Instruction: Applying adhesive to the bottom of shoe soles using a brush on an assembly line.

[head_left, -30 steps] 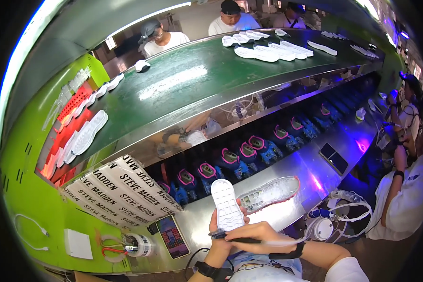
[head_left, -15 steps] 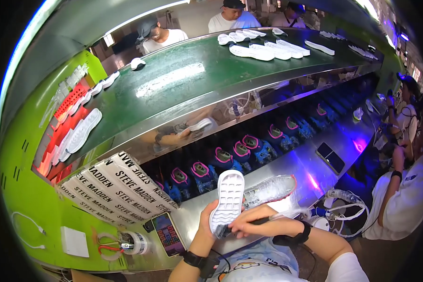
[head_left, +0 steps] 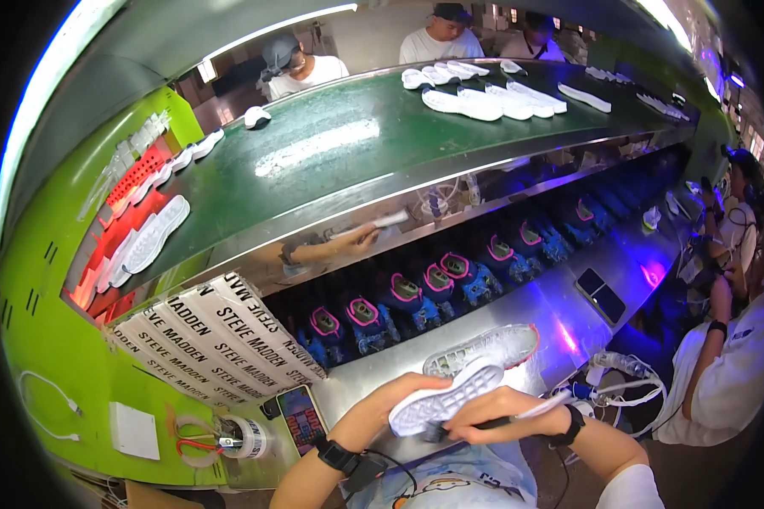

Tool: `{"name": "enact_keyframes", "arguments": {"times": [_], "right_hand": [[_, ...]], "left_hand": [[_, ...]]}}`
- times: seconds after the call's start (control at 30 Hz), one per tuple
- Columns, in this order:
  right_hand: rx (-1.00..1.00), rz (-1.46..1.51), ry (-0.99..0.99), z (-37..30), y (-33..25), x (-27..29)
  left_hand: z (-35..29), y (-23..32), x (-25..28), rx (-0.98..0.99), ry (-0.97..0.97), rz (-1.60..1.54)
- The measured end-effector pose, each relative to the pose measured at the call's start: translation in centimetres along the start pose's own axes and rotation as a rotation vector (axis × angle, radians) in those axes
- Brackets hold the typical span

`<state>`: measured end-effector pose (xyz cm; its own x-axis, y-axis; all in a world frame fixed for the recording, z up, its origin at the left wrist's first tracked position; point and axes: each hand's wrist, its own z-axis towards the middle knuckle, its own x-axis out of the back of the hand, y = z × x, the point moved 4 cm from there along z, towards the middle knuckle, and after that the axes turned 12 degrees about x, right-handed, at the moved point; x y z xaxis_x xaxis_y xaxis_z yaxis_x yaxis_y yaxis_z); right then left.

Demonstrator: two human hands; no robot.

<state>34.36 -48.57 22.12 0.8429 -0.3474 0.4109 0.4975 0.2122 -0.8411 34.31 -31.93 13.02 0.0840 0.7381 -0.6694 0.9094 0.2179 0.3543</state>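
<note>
A white shoe sole [head_left: 452, 394] is gripped at its edge by my left hand [head_left: 396, 394]. It lies tilted, with its cupped, grid-patterned face turned toward me. My right hand [head_left: 494, 415] is closed round a brush [head_left: 539, 409] with a pale handle, and its dark bristles meet the near edge of the sole. Just beyond the sole, a grey shoe [head_left: 480, 344] with a pinkish-red rim lies on the metal bench [head_left: 369, 379], partly hidden by the sole and my hands.
A green conveyor belt [head_left: 331, 178] carries white soles [head_left: 463, 103]. Below it stand blue-wrapped shoes [head_left: 406, 290]. A printed box [head_left: 221, 339], phone [head_left: 304, 422] and tape cup [head_left: 244, 437] lie left; another phone [head_left: 600, 293] and coiled tubes [head_left: 624, 377] lie right. Co-workers [head_left: 446, 38] stand across the belt.
The sole has gone from upright to tilted over to the right, its other end now nearer the grey shoe. My left hand turned with it; the brush moved slightly right and down.
</note>
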Motion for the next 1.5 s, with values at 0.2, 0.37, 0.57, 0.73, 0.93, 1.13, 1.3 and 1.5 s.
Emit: {"name": "enact_keyframes", "arguments": {"times": [0.2,0.37,0.57,0.73,0.93,1.13,1.3,1.5], "right_hand": [[-0.060,0.002,0.119,-3.1,0.8,0.6],[-0.092,0.064,0.505,-2.5,-1.8,3.1],[0.170,0.337,0.967,-5.5,-3.2,5.1],[0.194,0.443,1.118,-6.4,-1.2,4.9],[0.092,0.487,1.424,-7.8,-0.1,3.7],[-0.090,0.459,1.631,-10.5,0.4,4.6],[-0.143,0.636,1.597,-9.2,0.2,4.7],[-0.195,0.743,1.416,-8.9,0.2,4.4]], "left_hand": [[-0.4,-0.3,-0.7,-0.115,0.161,0.205],[-2.7,0.3,-2.3,-0.342,0.038,-0.019],[-15.9,12.3,-2.6,-0.801,-0.640,-0.521],[-11.2,24.4,-16.7,-1.046,0.072,0.426],[1.1,41.0,-18.4,-1.067,1.408,2.115],[1.8,41.6,-19.6,-1.246,2.122,1.126],[-3.8,41.5,-13.4,-0.815,1.164,1.042],[-15.2,18.7,-10.3,-1.183,0.578,0.630]]}}
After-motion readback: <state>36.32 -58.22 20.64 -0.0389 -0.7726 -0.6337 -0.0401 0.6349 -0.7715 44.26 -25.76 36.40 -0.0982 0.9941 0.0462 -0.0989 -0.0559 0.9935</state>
